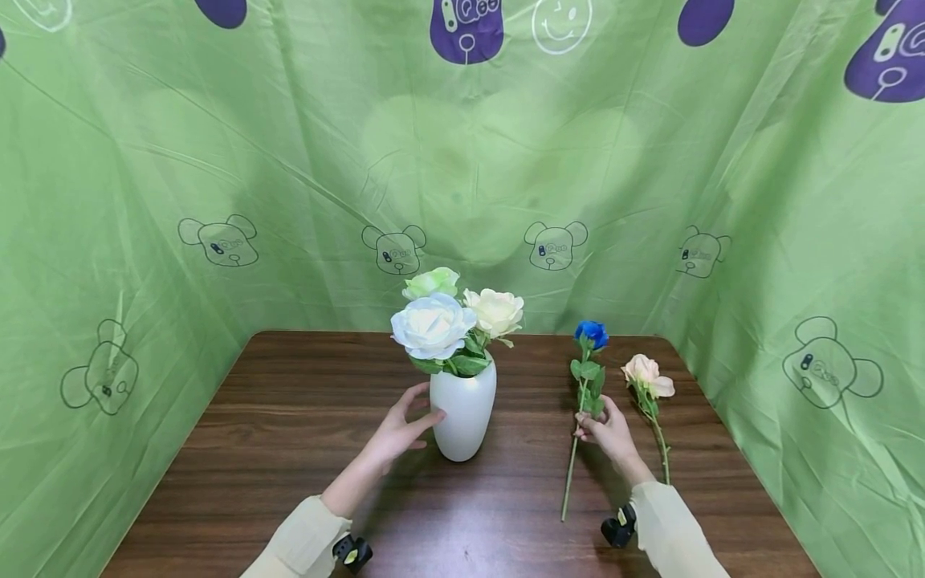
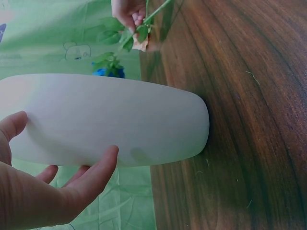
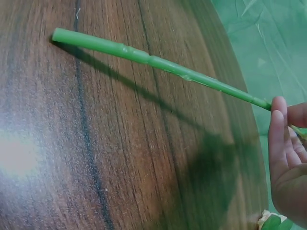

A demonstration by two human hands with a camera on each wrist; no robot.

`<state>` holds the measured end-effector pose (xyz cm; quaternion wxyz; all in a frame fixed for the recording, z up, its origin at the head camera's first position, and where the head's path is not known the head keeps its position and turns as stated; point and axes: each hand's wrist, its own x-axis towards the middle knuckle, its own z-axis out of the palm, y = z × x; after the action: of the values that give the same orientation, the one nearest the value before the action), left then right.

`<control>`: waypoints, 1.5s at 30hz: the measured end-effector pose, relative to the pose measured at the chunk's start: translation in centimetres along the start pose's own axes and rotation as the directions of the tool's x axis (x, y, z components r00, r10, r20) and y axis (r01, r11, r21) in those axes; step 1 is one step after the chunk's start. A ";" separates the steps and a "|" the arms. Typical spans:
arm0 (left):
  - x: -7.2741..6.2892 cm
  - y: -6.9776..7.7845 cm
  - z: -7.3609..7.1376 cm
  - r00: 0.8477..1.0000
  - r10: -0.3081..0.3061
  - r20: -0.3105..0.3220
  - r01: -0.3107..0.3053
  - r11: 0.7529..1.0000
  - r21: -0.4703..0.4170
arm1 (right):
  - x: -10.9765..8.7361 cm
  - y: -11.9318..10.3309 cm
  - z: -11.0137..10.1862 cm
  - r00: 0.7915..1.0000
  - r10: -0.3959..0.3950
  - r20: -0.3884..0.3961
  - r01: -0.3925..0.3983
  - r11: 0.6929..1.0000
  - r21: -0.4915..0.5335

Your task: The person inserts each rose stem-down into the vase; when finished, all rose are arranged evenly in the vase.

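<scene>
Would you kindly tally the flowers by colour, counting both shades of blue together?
Blue: 2, pale blue flower and dark blue flower
Green flower: 1
Cream flower: 1
Pink flower: 1
Total: 5

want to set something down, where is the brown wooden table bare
Bare: the table left of the left hand, and between the smooth white vase and green-stemmed blue rose. Crowded: around the right hand, beside the pale pink rose.
</scene>
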<state>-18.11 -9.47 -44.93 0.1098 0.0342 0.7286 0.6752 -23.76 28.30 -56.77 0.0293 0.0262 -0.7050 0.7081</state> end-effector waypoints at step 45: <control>-1.8 3.0 0.4 1.000 -0.006 0.012 0.006 1.000 0.001 | -1.3 -15.0 8.0 0.878 -0.452 -0.158 0.466 0.730 0.500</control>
<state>-16.59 -9.13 -41.80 0.1161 0.0361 0.7285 0.6741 -21.34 20.35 -41.88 0.2037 0.1971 -0.4562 0.8436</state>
